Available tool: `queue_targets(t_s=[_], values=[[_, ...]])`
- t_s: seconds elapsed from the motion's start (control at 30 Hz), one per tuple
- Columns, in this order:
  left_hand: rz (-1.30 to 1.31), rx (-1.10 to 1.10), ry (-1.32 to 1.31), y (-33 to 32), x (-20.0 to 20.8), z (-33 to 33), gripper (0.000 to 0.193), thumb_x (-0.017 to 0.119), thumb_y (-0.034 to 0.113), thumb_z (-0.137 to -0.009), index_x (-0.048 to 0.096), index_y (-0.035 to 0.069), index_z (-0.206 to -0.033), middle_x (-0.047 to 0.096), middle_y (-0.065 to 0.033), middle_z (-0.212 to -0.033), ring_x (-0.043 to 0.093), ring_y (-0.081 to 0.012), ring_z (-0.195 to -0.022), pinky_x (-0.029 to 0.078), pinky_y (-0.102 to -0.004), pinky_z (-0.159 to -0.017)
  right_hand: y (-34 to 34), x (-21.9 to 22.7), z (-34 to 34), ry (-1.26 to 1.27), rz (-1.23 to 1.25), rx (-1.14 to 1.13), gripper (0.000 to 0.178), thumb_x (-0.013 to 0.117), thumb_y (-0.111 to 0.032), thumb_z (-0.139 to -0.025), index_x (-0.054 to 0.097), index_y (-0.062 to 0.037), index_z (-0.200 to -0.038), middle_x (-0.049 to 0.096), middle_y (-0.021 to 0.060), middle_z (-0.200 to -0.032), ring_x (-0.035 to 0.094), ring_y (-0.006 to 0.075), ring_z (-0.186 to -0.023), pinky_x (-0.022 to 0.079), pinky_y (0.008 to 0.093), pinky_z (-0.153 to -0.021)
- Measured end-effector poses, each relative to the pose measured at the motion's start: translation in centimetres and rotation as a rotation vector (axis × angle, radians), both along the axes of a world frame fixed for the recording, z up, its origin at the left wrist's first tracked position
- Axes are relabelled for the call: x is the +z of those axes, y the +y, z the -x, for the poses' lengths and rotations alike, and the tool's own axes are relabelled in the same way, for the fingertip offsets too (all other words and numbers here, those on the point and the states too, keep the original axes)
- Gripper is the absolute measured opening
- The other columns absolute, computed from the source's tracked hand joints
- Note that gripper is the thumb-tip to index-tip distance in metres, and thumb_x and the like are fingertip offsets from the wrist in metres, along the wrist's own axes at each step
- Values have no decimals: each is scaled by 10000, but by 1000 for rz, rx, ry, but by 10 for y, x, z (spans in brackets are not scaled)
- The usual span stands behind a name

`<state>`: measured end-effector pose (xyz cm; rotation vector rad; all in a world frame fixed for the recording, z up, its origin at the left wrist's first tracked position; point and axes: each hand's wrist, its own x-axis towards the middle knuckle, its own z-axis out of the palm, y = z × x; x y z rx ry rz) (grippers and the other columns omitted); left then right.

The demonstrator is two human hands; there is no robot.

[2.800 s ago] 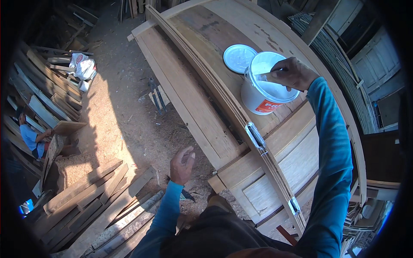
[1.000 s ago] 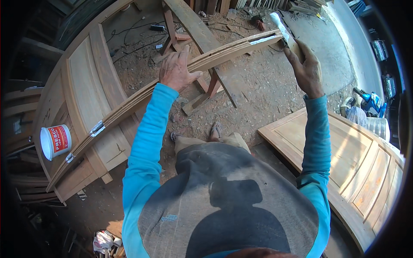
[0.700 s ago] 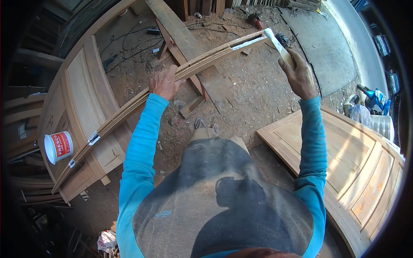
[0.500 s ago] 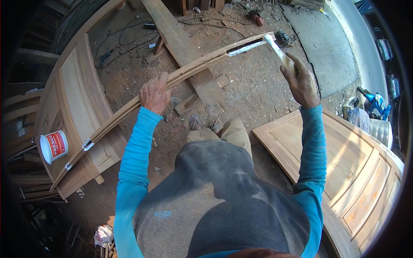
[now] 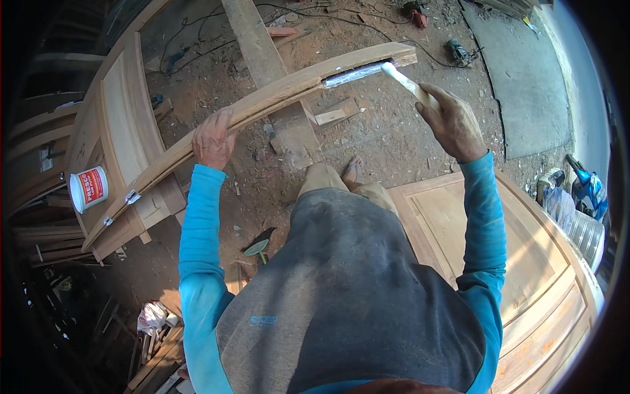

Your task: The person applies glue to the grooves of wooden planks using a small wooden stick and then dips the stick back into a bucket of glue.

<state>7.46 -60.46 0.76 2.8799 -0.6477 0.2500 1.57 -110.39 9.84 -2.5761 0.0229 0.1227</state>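
Note:
A long narrow wooden piece [image 5: 275,92] stretches from the lower left to the upper right. My left hand [image 5: 213,139] wraps over it around its middle. White coating [image 5: 357,75] covers a recessed slot near its right end. In my right hand [image 5: 454,123] is a white-tipped brush [image 5: 403,79], gripped by its pale handle, its tip at the slot's right end. Shiny metal fittings [image 5: 132,196] show near the piece's left end. A white tub with a red label [image 5: 88,188] is beside that end.
Panelled wooden doors lie at the left [image 5: 121,105] and right [image 5: 485,223]. A plank [image 5: 256,46] runs away from me across the dirt ground. Cables and a green power tool [image 5: 457,52] lie beyond. At the right edge are blue and clear bags [image 5: 587,190] and a metal container [image 5: 586,240].
The brush has moved slightly left and down along the slot. The wooden piece has tilted, showing more of its broad face. My left hand has shifted left, and my view has moved.

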Motion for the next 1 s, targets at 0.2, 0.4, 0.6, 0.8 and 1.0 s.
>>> queue_targets(t_s=[0.2,0.4,0.6,0.8,1.0], values=[[4,-12,6,-4,1,2,581,836,71,-794,631,100,-1337,722,-159,-1264,687,-413,-1138,555,-506,-924,-8,-5,-22,86,104,63,452,688,-346,-1015,696,-50,-1356,737,270,-1179,702,468,-1093,546,530,-975],[4,-24,-20,-6,2,2,593,862,56,-749,624,89,-1291,712,-132,-1282,687,-376,-1167,554,-491,-955,-9,-10,-33,56,209,105,474,664,-387,-1026,711,-44,-1350,757,279,-1093,728,464,-1017,562,533,-914],[12,-18,-20,-6,0,2,611,857,28,-732,624,85,-1294,710,-134,-1289,685,-376,-1184,552,-488,-966,2,3,-55,102,334,121,451,637,-389,-1014,756,-29,-1259,755,281,-1048,737,445,-1021,572,527,-921],[9,3,-20,-7,-2,5,575,853,45,-774,621,87,-1298,709,-135,-1293,683,-380,-1188,547,-494,-959,43,16,-99,181,596,167,331,621,-307,-999,734,4,-977,752,266,-996,737,454,-941,589,559,-832],[40,-5,-10,-10,3,1,561,863,64,-792,623,90,-1298,710,-131,-1289,683,-380,-1175,541,-500,-953,29,-9,-67,7,436,70,395,610,-362,-992,737,12,-1013,750,273,-1001,730,455,-969,570,558,-890]])
